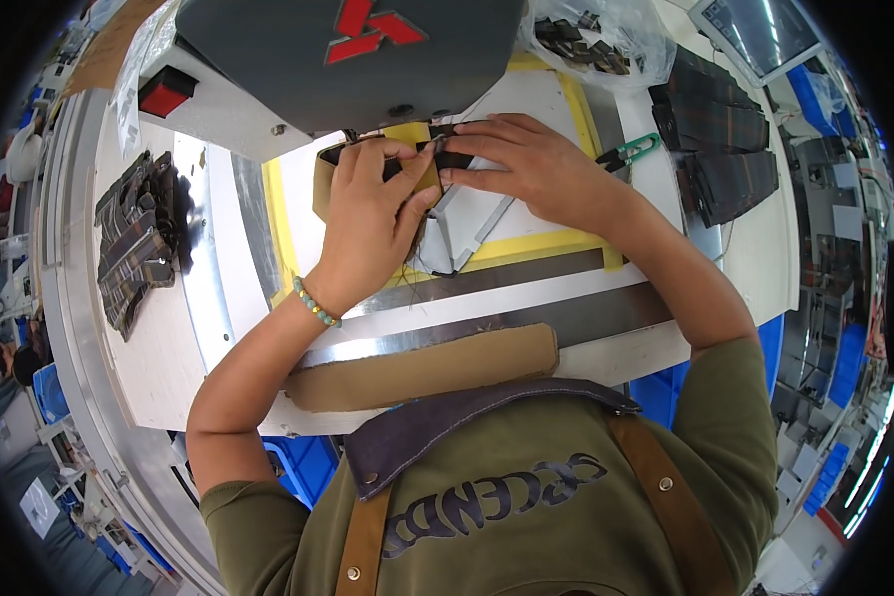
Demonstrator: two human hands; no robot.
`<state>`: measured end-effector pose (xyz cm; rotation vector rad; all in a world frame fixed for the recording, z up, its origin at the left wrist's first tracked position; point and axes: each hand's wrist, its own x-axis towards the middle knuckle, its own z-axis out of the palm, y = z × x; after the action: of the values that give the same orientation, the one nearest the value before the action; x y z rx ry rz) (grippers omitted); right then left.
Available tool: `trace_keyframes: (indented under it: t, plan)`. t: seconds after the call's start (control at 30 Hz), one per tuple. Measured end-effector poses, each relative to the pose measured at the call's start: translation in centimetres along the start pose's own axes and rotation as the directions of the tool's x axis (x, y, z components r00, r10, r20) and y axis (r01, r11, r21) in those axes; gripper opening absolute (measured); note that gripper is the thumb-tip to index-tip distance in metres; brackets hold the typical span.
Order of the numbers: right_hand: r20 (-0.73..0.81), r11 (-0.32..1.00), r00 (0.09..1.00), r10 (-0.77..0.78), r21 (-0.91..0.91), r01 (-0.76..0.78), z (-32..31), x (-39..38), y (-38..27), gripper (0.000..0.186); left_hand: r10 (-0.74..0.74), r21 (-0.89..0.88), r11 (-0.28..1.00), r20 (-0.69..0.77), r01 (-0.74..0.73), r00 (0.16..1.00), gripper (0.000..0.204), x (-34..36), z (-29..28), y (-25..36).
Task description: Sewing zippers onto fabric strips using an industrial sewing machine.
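Grip of the left hand has thumb and fingertips close together at a dark strip of cloth; the right hand lays spread fingers on it, and whether either pinches it I cannot tell. Taking that cloth as the dial's centre, 12 o'clock straight ahead, dark printed lettering crosses an olive-green shirt at 6 o'clock, nearest. Blue plastic bins sit low at 7 and between 4 and 5 o'clock, contents hidden. A long brown cardboard strip lies at 6 o'clock along the edge of the white tabletop. The cloth is over a white plate bordered with yellow tape. Dark plaid fabric pieces are heaped between 8 and 9 o'clock; green-handled snips and flat-stacked dark checked panels lie at 3. Close at 12, a dark grey machine head bears a glossy red three-part emblem. Farther, at 2 o'clock, a clear, crinkled plastic bag holds small dark plaid pieces.
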<state>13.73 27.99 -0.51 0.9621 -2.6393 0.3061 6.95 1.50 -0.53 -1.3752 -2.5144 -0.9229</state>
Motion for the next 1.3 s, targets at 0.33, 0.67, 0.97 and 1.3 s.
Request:
trace_keyframes:
  t: [0.33, 0.67, 0.97, 1.3]
  plan:
    - [-0.092, 0.997, 0.994, 0.057, 0.062, -0.051, 0.8, -0.4, -0.1, 0.044, 0.101, 0.041, 0.994, 0.077, -0.104, 0.992, 0.044, 0.3, 0.7, 0.1]
    - [-0.062, 0.998, 0.997, 0.055, 0.024, -0.054, 1.2, -0.3, 0.0, 0.049, 0.105, 0.201, 0.972, 0.081, -0.119, 0.991, 0.054, 1.7, 0.4, -0.2]
    - [-0.073, 0.999, 0.996, 0.046, 0.012, -0.045, 1.3, -0.3, 0.2, 0.046, 0.038, 0.332, 0.942, 0.06, -0.056, 0.997, 0.061, -1.0, -1.2, -2.0]
    - [-0.063, 0.998, 0.996, 0.056, 0.018, -0.055, 1.1, -0.4, 0.0, 0.045, 0.132, 0.254, 0.951, 0.178, -0.175, 0.975, 0.063, -0.1, -1.6, -2.1]
